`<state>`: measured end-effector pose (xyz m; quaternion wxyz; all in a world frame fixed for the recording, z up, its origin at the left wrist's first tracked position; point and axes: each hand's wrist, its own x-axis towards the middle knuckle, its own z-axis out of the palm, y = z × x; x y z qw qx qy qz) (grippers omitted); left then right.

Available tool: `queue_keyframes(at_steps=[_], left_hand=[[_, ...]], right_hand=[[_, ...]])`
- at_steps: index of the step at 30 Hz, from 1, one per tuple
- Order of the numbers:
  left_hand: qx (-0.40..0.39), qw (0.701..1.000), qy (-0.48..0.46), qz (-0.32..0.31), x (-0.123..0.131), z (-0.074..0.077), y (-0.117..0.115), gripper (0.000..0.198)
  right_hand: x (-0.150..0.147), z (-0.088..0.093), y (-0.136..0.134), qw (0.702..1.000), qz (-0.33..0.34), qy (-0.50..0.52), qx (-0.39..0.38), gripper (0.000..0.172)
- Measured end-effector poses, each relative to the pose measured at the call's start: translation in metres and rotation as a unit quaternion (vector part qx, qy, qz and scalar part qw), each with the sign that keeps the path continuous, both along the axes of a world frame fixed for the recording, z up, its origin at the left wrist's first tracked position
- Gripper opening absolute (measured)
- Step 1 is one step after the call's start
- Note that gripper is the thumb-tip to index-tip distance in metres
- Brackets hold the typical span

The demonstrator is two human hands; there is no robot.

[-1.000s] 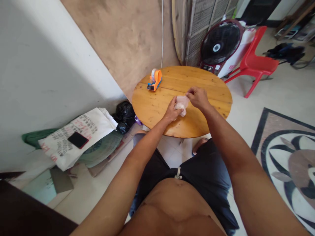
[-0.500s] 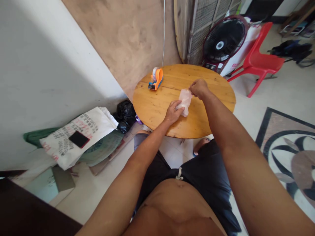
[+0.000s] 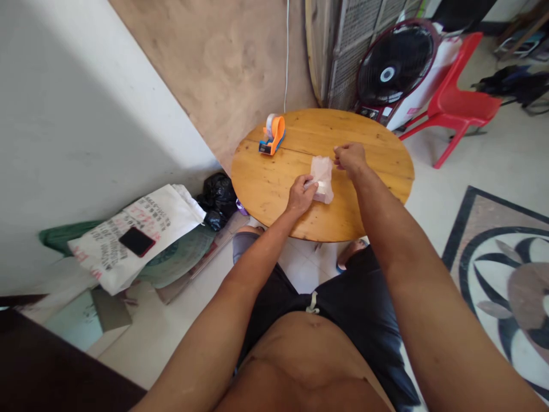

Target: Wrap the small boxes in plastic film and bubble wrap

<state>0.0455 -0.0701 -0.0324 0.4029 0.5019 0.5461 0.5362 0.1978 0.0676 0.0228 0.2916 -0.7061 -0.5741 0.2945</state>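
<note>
A pale pink, thin plastic bag (image 3: 322,167) lies on the round wooden table (image 3: 274,194), with a small whitish thing at its lower part. My left hand (image 3: 301,194) is closed on the bag's lower left side, thumb on top. Just right of the bag's upper edge is my right hand (image 3: 350,158), its fingers curled together; whether something small is in them is hidden. A narrow gap shows between those fingertips and the bag. Farther back on the tabletop stands an orange and blue tape dispenser (image 3: 274,135) with a roll of clear tape.
A dark red fan (image 3: 397,63) and a red plastic chair (image 3: 463,103) stand beyond the table's right side. To the left, a phone (image 3: 137,241) rests on a white printed sack (image 3: 124,260). Black plastic bags (image 3: 218,197) sit against the wall by the table.
My right hand has come away from the bag's upper corner, a little to the right. The bag's upper part lies flatter, while my left hand stays on it.
</note>
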Motion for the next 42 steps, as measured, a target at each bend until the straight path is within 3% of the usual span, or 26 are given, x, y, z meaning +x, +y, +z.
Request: queue_keyframes(at_steps=[2,4,8,11,15,21,25,32,37,42], left_hand=[[-0.001,1.000,-0.019,0.011,0.000,-0.001,0.001,0.021],[-0.003,0.999,-0.037,0.027,0.000,-0.003,0.002,0.018],[-0.032,0.996,-0.057,0.067,-0.001,-0.002,0.003,0.013],[-0.040,0.993,-0.048,0.102,-0.002,0.001,0.002,0.009],[-0.058,0.989,-0.031,0.133,-0.003,0.004,0.003,0.009],[-0.071,0.984,0.008,0.164,-0.005,0.003,0.004,0.007],[-0.078,0.982,0.005,0.172,-0.007,0.001,0.005,0.013],[-0.105,0.985,0.002,0.139,-0.017,0.002,0.014,0.026],[-0.081,0.986,0.130,0.062,-0.032,0.016,0.022,0.033],[-0.058,0.971,0.231,-0.002,-0.035,0.030,0.038,0.021]], right_hand=[[-0.002,0.006,-0.007,0.996,-0.044,0.046,-0.058,0.026],[-0.006,0.011,-0.016,0.990,-0.046,0.088,-0.099,0.022],[-0.010,0.008,-0.032,0.989,0.002,0.123,-0.080,0.025],[-0.007,0.001,-0.047,1.000,0.006,0.026,0.007,0.033],[0.000,0.004,-0.081,0.990,0.023,-0.111,0.087,0.046],[-0.005,0.023,-0.122,0.974,0.125,-0.177,0.060,0.040],[-0.002,0.023,-0.122,0.977,0.118,-0.175,0.043,0.027],[0.019,0.018,-0.114,0.983,0.093,-0.151,0.039,0.026],[0.011,0.025,-0.105,0.974,0.119,-0.183,0.055,0.024],[-0.013,0.036,-0.089,0.962,0.159,-0.217,0.051,0.025]])
